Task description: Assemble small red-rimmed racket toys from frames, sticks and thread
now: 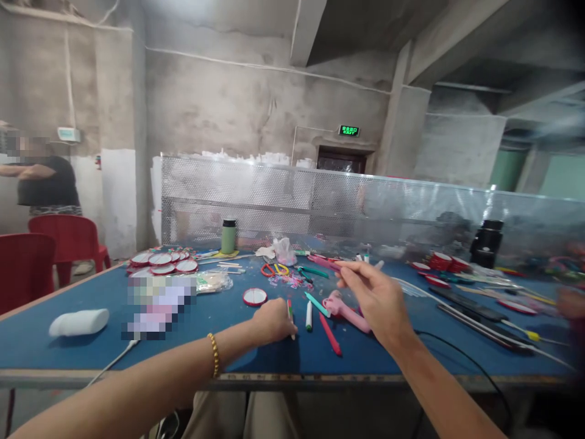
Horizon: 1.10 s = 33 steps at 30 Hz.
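Note:
My left hand [273, 320] rests on the blue table [68, 353] with its fingers closed around a thin pen-like stick [291, 318] that lies on the surface. My right hand [377, 299] is raised above the table, thumb and fingers pinched on a thin pink stick [325, 263] that points left. Below it lie a pink plastic piece [345, 311], a red pen [329, 334], a white pen [309, 316] and a teal pen [317, 303]. A round red-rimmed disc [255, 297] sits just left of my left hand.
Several red-rimmed discs [161, 263] are stacked at the far left, near a green bottle [228, 236]. A white roll [78, 322] lies near the front left. A perforated metal screen [320, 201] backs the table. Long rods [479, 317] lie right. Red chairs [27, 268] and a person [46, 177] stand left.

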### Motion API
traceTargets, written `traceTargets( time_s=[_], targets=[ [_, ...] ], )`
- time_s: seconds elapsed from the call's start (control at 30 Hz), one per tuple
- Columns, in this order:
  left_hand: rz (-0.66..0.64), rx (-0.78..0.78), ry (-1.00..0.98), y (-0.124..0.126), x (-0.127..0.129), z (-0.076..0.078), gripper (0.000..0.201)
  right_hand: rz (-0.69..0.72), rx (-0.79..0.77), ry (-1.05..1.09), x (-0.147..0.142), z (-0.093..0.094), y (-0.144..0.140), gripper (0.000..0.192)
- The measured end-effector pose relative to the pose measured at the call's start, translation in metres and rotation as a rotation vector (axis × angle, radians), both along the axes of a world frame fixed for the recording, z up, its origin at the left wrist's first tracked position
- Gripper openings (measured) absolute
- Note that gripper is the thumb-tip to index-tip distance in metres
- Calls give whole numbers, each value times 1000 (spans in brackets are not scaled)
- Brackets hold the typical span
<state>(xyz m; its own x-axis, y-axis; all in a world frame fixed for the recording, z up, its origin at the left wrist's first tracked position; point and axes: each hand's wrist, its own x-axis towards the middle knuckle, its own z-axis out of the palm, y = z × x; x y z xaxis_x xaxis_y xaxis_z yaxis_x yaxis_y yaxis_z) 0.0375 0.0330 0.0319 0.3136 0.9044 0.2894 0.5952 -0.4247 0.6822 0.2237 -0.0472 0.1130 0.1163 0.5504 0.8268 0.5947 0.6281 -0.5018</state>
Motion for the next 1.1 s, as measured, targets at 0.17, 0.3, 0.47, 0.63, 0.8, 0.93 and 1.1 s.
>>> traceTargets(
  time_s=[0.17, 0.3, 0.47, 0.63, 0.8, 0.93, 1.1],
  targets=[
    [-31, -35, 150, -8, -2, 5, 23, 37, -66, 42, -6, -12, -3, 28],
    [1, -107, 338, -21, -1, 17, 8, 82, -166, 73, -11, -19, -4, 30],
    [48, 22, 381, -25, -21, 30, 23, 113, -133, 109, -18, -30, -5, 30],
    [-219, -212, -263, -55, -45, 39, 43, -32, 71, 125, -51, -51, -9, 19],
    [-358, -421, -748, -88, -38, 22, 57, -221, 313, -190, -101, -83, -9, 19],
    [-265, -544, -844, -79, -40, 5, 59, -228, 363, -289, -115, -99, -6, 14],
    [-262, -407, -464, -41, -71, 26, 52, -123, 393, -427, -96, -105, 2, 17]
  ],
)
